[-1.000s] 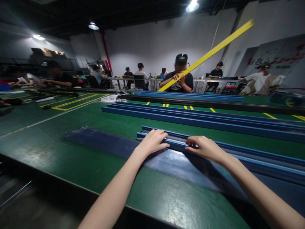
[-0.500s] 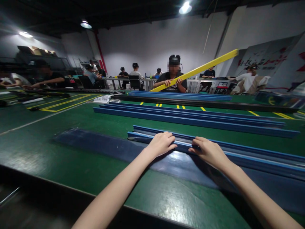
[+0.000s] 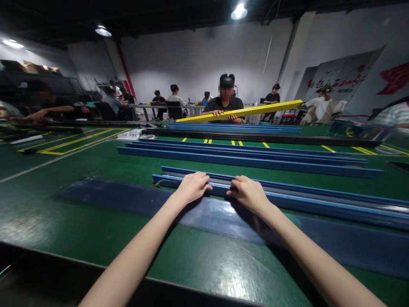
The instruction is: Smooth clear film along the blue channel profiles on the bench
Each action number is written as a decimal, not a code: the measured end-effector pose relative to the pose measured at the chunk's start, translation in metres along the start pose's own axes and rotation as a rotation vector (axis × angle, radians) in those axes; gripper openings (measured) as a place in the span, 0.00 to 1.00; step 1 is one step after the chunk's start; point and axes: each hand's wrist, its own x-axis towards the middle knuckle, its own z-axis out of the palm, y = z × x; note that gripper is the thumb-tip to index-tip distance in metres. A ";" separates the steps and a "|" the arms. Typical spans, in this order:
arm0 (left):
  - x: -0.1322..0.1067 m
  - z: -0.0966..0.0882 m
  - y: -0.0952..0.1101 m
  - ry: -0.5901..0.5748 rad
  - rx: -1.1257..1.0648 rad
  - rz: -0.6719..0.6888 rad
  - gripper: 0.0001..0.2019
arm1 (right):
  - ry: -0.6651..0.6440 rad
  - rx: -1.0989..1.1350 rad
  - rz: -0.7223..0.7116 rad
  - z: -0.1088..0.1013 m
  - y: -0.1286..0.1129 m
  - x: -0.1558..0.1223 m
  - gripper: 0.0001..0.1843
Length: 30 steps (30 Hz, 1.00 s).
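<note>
A long blue channel rail (image 3: 306, 204) lies across the green table (image 3: 96, 170) in front of me, running off to the right. My left hand (image 3: 191, 187) curls over its near edge close to the left end. My right hand (image 3: 247, 192) grips the same rail a hand's width to the right, fingers bent over the top. A dark blue flat strip (image 3: 128, 198) lies under and in front of the rail.
Two more long blue rails (image 3: 243, 158) lie farther back. Beyond them is another stack of blue rails (image 3: 233, 127) and a black strip. A person across the table (image 3: 226, 102) holds a long yellow rail (image 3: 243, 112). Other people sit at tables behind and to the left.
The person opposite has lowered the yellow rail from steeply raised to nearly level. My hands have stayed on the blue rail, now closer together, while my view has swung to the right.
</note>
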 end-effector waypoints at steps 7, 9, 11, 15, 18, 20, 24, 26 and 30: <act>-0.013 0.001 -0.027 0.009 0.013 0.006 0.09 | 0.014 0.110 -0.107 -0.006 -0.005 -0.001 0.11; -0.015 0.000 -0.033 -0.008 0.005 0.006 0.08 | 0.006 0.086 -0.104 -0.009 0.005 -0.011 0.11; -0.016 -0.002 -0.039 -0.030 0.007 -0.004 0.08 | -0.014 0.028 -0.093 -0.011 0.021 -0.024 0.11; -0.020 -0.008 -0.057 -0.076 0.056 -0.072 0.07 | 0.005 -0.076 -0.031 -0.013 0.059 -0.047 0.10; -0.024 -0.012 -0.071 -0.127 0.097 -0.133 0.08 | 0.040 -0.106 0.044 -0.013 0.080 -0.057 0.09; -0.027 -0.015 -0.077 -0.150 0.111 -0.171 0.08 | 0.051 -0.106 0.067 -0.012 0.087 -0.060 0.08; -0.027 -0.019 -0.074 -0.178 0.164 -0.178 0.07 | 0.066 -0.152 0.072 -0.007 0.086 -0.056 0.09; -0.023 -0.022 -0.065 -0.177 0.209 -0.145 0.06 | 0.071 -0.169 0.077 -0.006 0.081 -0.051 0.09; -0.005 -0.025 -0.034 -0.094 0.172 -0.074 0.11 | 0.065 -0.169 0.087 -0.006 0.063 -0.035 0.08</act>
